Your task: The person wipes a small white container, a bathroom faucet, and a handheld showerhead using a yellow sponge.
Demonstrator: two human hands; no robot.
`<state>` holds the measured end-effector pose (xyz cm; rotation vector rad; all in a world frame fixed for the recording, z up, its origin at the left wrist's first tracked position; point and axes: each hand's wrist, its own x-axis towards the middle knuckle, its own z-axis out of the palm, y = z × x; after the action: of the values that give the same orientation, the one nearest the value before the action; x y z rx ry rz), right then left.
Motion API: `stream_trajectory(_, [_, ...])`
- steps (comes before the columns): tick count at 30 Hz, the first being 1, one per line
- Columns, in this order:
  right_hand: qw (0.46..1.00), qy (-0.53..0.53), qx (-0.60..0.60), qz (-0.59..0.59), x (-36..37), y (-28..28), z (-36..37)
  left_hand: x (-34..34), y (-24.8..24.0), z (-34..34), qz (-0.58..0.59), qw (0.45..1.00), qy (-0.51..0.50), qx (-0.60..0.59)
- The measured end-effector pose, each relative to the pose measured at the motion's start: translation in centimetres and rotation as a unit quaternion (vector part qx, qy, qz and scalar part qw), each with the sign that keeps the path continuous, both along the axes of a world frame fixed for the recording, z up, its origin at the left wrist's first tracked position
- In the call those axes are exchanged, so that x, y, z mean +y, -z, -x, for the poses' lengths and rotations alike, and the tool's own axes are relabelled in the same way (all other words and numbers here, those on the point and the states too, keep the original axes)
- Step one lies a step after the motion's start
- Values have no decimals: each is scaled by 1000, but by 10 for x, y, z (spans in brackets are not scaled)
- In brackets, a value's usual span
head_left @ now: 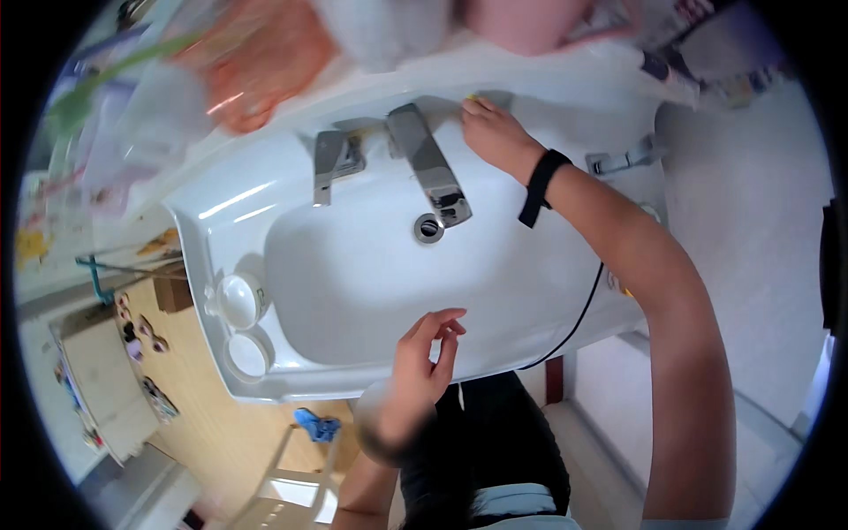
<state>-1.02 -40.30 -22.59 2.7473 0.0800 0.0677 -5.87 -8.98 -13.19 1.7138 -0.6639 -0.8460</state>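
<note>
My right hand (495, 132) reaches across the white washbasin (353, 291) to its back ledge, right of the chrome faucet spout (428, 168). Its fingers are closed, and a bit of a small yellow thing (471, 98) shows at their tips; the hand hides the rest, so its kind is unclear. A black band circles that wrist. Over the basin's front edge hovers my left hand (426, 353), fingers loosely bent and apart from the thumb, with nothing in it. The faucet's chrome lever (327, 168) stands left of the spout, above the drain (428, 228).
Two white cups (239, 301) stand on the basin's left rim. Along the back shelf sit an orange plastic bag (274, 62) and a pink container (526, 22). A second chrome fitting (623, 161) is at the right, and a black cord (583, 314) hangs over the basin's right side.
</note>
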Motion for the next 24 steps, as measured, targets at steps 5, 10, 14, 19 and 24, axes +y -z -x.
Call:
stream_trajectory(5, [998, 48, 25, -44, -12, 12, 7, 40, -5, 3, -2, 997, -77, 8])
stream_trajectory(10, [986, -63, 126, 84, -22, 2, -2, 68, 12, 20, 21, 985, -172, 18])
stream_trajectory(14, [990, -29, 132, -46, -3, -10, -11, 77, 29, 43, 37, 971, -230, 62])
stream_trajectory(19, [992, -52, 67, -90, -1, -9, 11, 79, 39, 69, 40, 959, -265, 90])
stream_trajectory(24, [986, -94, 120, -60, -2, -17, -2, 78, 38, 81, 40, 948, -302, 94])
